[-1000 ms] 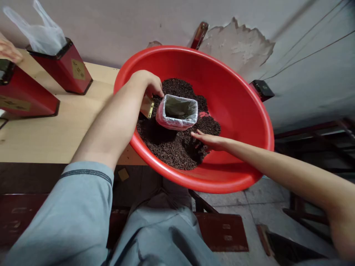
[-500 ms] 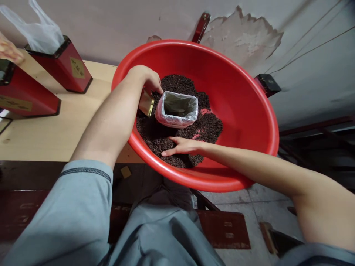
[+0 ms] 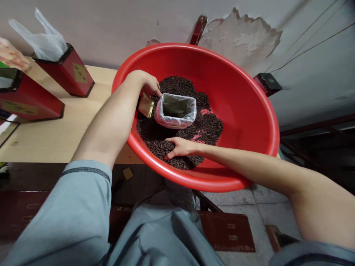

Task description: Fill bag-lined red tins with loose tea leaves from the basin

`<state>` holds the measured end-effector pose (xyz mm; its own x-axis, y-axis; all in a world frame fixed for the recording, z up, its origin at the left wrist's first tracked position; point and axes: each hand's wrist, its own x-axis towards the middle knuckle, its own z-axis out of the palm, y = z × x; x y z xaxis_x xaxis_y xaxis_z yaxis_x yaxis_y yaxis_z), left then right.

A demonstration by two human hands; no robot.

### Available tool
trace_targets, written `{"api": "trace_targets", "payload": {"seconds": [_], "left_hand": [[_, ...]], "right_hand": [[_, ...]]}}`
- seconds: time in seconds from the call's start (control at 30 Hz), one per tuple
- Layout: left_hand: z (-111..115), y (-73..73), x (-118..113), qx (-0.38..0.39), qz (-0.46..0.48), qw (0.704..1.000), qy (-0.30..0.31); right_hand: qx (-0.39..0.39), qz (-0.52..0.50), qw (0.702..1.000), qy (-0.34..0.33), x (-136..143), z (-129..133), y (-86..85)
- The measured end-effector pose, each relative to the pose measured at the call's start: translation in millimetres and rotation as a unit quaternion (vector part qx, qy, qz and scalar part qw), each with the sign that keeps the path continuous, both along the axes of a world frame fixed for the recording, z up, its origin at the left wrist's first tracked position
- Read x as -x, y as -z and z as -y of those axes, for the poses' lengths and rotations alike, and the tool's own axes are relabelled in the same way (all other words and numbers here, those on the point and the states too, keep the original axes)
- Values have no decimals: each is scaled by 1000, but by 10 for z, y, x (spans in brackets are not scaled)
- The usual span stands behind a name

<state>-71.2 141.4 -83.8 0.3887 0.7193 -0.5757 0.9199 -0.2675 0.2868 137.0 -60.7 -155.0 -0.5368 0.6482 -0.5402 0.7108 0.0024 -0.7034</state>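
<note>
A large red basin (image 3: 244,103) holds dark loose leaf-like material (image 3: 177,85). In it stands a small container lined with clear plastic (image 3: 176,122), its mouth facing up. My left hand (image 3: 149,85) is at the container's left side, fingers bent down and partly hidden, beside a gold-coloured piece (image 3: 146,106); what it grips, if anything, is hard to see. My right hand (image 3: 179,147) lies in the dark material in front of the container, thumb and fingers curled around some of it, fingertips buried.
Two red tins (image 3: 66,74) with labels stand on the pale table (image 3: 91,129) at the left, one with a white plastic bag (image 3: 51,44) in it. A wall is behind the basin. A dark red bench (image 3: 227,231) is below.
My right hand has curled in and sunk a little into the dark material. My left hand stays beside the container. The view has shifted slightly.
</note>
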Motion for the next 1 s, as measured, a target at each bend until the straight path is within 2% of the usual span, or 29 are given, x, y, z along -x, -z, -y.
{"api": "trace_targets", "payload": {"seconds": [0.07, 0.13, 0.23, 0.3, 0.4, 0.57, 0.67, 0.83, 1.0], "left_hand": [[-5, 10, 4, 17, 2, 1000, -9], [-6, 20, 10, 25, 5, 999, -19], [-2, 26, 17, 35, 8, 999, -27], [3, 25, 14, 32, 7, 999, -26], [8, 18, -6, 17, 1, 1000, -25], [31, -14, -46, 18, -7, 999, -42], [49, -26, -46, 17, -4, 999, -42], [92, -34, -36, 10, 5, 999, -39], [163, -100, -60, 33, 4, 997, -65]], "right_hand": [[-29, 19, 999, -18, 48, 9, -19], [-92, 59, 993, -40, 84, 14, -71], [-184, 96, 974, -89, 96, 27, -210], [-206, 97, 968, -106, 66, 33, -339], [-192, 77, 976, -70, -33, 9, -576], [-96, 29, 995, 28, -281, -157, -999], [-112, -7, 991, 71, -401, -332, -1178], [-220, -76, 970, 76, -400, -678, -1249], [-297, -74, 949, 82, -220, -859, -1250]]}}
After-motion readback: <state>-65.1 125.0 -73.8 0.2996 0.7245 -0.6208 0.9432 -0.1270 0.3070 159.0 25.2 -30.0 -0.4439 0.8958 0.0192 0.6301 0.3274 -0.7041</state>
